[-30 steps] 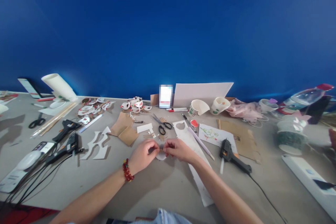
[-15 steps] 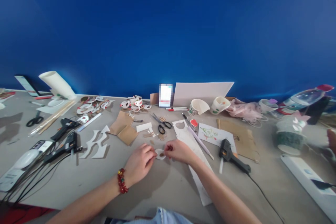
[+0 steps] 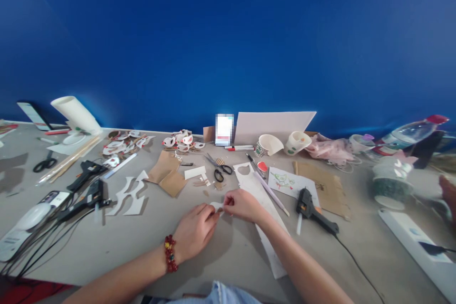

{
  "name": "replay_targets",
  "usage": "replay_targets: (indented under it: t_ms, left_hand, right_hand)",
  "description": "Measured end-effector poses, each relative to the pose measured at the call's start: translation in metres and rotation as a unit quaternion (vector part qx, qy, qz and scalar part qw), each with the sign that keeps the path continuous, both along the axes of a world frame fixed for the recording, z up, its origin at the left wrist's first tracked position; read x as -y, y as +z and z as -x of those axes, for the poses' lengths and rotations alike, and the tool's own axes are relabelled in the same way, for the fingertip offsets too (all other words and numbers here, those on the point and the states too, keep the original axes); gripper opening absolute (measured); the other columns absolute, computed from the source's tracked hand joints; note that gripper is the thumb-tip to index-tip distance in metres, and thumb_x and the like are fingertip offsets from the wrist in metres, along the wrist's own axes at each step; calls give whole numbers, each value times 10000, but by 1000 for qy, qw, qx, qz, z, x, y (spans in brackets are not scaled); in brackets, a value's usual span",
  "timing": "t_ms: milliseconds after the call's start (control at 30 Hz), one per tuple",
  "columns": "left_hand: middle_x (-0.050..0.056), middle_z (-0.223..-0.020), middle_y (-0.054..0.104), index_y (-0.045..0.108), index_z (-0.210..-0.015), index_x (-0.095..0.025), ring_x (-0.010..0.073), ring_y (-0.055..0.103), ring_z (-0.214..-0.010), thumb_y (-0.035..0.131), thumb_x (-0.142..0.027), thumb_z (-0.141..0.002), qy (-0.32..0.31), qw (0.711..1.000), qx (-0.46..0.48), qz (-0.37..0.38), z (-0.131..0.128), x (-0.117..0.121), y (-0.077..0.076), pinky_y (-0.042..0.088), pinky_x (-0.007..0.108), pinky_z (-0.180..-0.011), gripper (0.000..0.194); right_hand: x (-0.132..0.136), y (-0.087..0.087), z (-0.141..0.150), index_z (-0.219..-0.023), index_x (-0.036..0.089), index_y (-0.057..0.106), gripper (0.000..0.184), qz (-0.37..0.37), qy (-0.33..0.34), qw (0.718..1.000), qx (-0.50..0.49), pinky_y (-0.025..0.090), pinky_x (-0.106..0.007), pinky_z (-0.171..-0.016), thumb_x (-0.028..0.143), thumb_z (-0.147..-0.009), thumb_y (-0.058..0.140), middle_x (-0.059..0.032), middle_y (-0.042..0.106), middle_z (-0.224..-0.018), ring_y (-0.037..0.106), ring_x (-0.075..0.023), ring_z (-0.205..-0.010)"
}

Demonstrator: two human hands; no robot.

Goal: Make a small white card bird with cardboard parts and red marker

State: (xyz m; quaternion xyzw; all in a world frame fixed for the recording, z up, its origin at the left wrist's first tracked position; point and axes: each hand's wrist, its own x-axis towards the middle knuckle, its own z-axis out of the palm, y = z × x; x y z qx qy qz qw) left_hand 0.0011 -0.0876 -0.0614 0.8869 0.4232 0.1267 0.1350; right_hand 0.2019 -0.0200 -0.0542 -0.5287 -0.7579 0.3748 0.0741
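A small white paper piece [image 3: 216, 205] lies between my two hands just above the table surface, mostly covered by fingers. My left hand [image 3: 195, 230], with a red bead bracelet [image 3: 170, 252] at the wrist, is closed with its fingertips on the near side of the piece. From the other side my right hand [image 3: 242, 205] pinches the edge of the same piece. A small brown bit shows between the fingertips, too hidden to make out. Just beyond the hands lie black-handled scissors [image 3: 218, 171], a folded brown card [image 3: 170, 178] and small brown scraps [image 3: 218, 186].
At right a black glue gun [image 3: 317, 213] trails its cord near a purple pencil [image 3: 272, 194] and a long white paper strip [image 3: 272, 244]. Two more glue guns and cables lie left. Bird-like paper cutouts [image 3: 183, 140], paper cups [image 3: 269, 145] and a phone line the back.
My left hand has shifted right and slightly nearer, and its fingertips now meet those of my right hand. The white paper piece is more covered and tilted. My right hand stays nearly in place.
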Motion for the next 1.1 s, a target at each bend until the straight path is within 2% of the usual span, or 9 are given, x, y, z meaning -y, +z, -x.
replay_targets:
  t_ms: [233,467,767,900,1100]
  left_hand:
    - [83,-1055,602,587,-1159,-194,218,565,-952,440,-178,-938,1,1000,19,1,1,0,-5,482,331,-850,266]
    - [84,-1055,593,603,-1118,-185,216,554,-946,452,-170,-926,4,1000,13,5,0,0,-5,479,331,-845,245]
    - [78,-1043,592,598,-1114,-186,224,550,-937,467,-162,-914,4,1000,7,-8,-1,1,-5,479,344,-827,240]
    - [83,-1059,588,589,-1130,-182,230,545,-948,487,-164,-904,5,1000,-1,-10,-2,2,-5,481,351,-833,248]
    - [86,-1063,588,587,-1131,-183,232,544,-961,491,-166,-902,8,1000,7,-12,-1,2,-7,481,354,-841,249]
  right_hand:
    - [0,3,1,-677,202,708,113,-4,-1,1000,21,395,-205,-570,204,-680,595,-17,729,-724,638,-173,-695]
    - [0,4,2,-700,195,703,100,-3,-1,1000,23,393,-203,-567,214,-684,606,-17,721,-726,633,-167,-686]
    - [-1,8,-3,-692,181,684,167,28,12,999,12,375,-193,-519,172,-760,532,11,692,-612,574,-113,-505]
    - [-1,9,-4,-744,185,695,93,28,18,999,7,389,-194,-549,200,-731,604,8,705,-665,603,-128,-573]
    - [-2,10,-4,-743,187,695,84,24,17,999,14,398,-206,-576,216,-725,618,-4,705,-706,617,-146,-630]
